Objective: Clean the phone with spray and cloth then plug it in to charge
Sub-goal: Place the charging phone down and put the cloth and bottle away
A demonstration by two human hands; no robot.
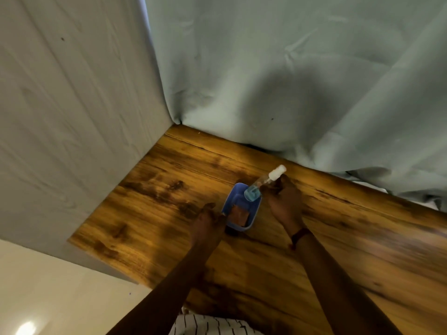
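My right hand grips a small clear spray bottle with blue liquid and a white cap, tilted over the far end of a blue plastic tub. A brown folded cloth lies inside the tub. My left hand rests at the tub's left rim, touching it; whether its fingers grip the rim is unclear. No phone or charger is in view.
The tub stands on a wooden table whose left side meets a pale wall. A grey-green curtain hangs along the table's far edge. Pale floor shows at the lower left.
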